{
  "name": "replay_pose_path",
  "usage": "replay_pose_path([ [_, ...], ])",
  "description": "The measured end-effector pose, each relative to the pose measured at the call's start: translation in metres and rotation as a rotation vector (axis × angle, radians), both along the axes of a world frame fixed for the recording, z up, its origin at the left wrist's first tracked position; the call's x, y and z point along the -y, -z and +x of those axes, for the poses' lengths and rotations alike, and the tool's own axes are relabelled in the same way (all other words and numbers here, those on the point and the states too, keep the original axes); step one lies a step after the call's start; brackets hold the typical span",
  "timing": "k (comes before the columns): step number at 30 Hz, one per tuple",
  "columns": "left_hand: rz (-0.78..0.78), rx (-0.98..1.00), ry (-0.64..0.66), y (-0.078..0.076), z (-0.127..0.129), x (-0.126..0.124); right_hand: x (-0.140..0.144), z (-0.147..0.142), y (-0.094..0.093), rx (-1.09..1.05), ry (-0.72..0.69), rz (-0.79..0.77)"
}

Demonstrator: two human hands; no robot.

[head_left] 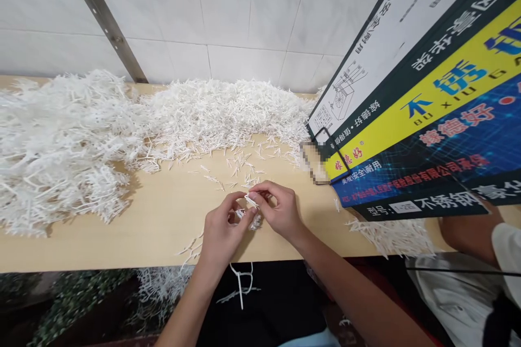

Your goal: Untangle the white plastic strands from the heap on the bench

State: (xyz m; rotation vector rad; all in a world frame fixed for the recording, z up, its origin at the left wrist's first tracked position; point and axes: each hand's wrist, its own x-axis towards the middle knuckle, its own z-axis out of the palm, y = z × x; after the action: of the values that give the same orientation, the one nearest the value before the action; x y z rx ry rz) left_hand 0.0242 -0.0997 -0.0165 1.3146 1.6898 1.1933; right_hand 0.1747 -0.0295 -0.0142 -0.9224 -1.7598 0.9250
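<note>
My left hand [222,227] is closed in a pinch on a small bundle of thin white plastic sprigs [255,222] over the table's front half. Right beside it, my right hand [280,209] pinches the upper end of the same bundle between thumb and forefinger. The fingertips of both hands almost meet, and they hide part of the bundle. Loose short white sprigs [243,162] lie scattered just beyond the hands. A branched white stem [241,282] hangs below the left wrist, past the table edge.
Heaps of white sprigs [228,105] line the back of the wooden table [163,211], with a taller heap [57,146] at left. A large printed carton [407,103] stands at right. Beyond it show another person's arm [472,230] and a smaller pile [394,236]. A metal bracket [106,21] is on the tiled wall.
</note>
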Motion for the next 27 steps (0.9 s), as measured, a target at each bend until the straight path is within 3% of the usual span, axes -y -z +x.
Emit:
replay_pose_path([
  [5, 0.050, -0.071, -0.014, 0.000, -0.001, 0.002, -0.001, 0.001, -0.001, -0.020, -0.077, 0.011],
  [11, -0.045, 0.022, -0.054, 0.001, -0.005, 0.004, -0.002, 0.001, -0.006, 0.028, -0.163, -0.119],
  [16, -0.030, -0.049, -0.064, 0.005, -0.001, 0.006, 0.001, 0.002, 0.000, 0.063, 0.015, -0.044],
  [21, 0.002, 0.153, -0.185, 0.009, 0.003, 0.003, -0.005, 0.007, 0.005, -0.116, 0.240, -0.121],
  [23, -0.004, 0.120, -0.176, 0.006, 0.006, 0.001, -0.005, 0.005, 0.003, -0.121, 0.192, -0.156],
  [27, 0.000, -0.011, -0.087, -0.003, 0.012, -0.003, 0.001, 0.000, -0.002, -0.018, 0.051, -0.082],
])
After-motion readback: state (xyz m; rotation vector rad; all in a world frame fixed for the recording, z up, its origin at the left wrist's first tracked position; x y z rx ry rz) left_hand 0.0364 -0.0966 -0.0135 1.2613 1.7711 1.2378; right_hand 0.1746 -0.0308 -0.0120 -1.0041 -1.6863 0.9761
